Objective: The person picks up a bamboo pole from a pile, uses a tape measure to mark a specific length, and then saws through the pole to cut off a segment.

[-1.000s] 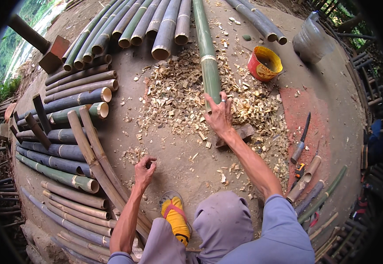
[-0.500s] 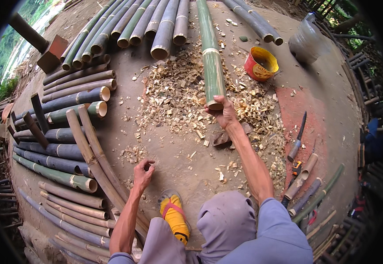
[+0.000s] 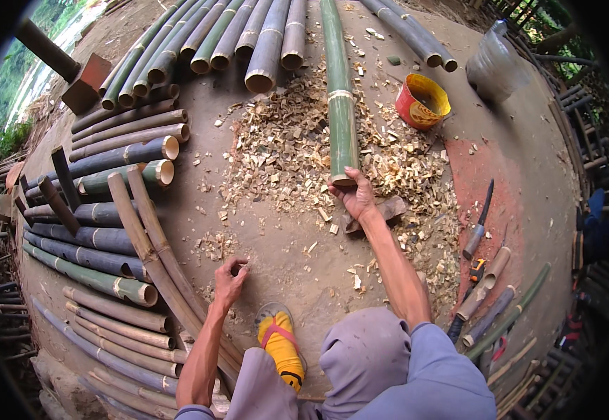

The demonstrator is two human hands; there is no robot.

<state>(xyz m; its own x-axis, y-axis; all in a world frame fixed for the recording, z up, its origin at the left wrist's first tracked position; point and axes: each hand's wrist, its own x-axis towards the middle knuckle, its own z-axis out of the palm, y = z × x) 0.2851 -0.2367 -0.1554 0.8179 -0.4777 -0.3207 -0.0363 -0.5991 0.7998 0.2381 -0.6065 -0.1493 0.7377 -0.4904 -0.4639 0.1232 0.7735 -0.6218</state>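
Green bamboo pole [image 3: 341, 136] runs away from the wearer down the middle of my feed, its cut near end in the right hand [image 3: 357, 199] and its far end beyond the top edge. That hand is closed partway around the end, thumb on top and fingers underneath, which I take to be a way of carrying the weight from below while keeping the pole from rolling. From my end I can't quite make out whether any fingertip sits inside the bore. The left hand [image 3: 229, 281] is loosely curled, with nothing in it that I can see, above bare soil near the yellow sock [image 3: 279, 344].

Around the pole lies a thick scatter of wood chips [image 3: 276, 133], pale, flat and squarish. A rough brown block [image 3: 392, 209] sits just beside the right wrist, perhaps kept there as a prop.

On the left I see smooth, round bamboo lengths [image 3: 91, 267], dark and green, ringed at the nodes; upright stakes [image 3: 61, 178] among them probably stop them rolling. Two long bamboo strips [image 3: 151, 257] lean across their ends. To the right, a dark-bladed knife [image 3: 480, 218] rests on reddish ground, likely within easy reach, and a red-and-yellow tub [image 3: 416, 112] stands upright near the chips.
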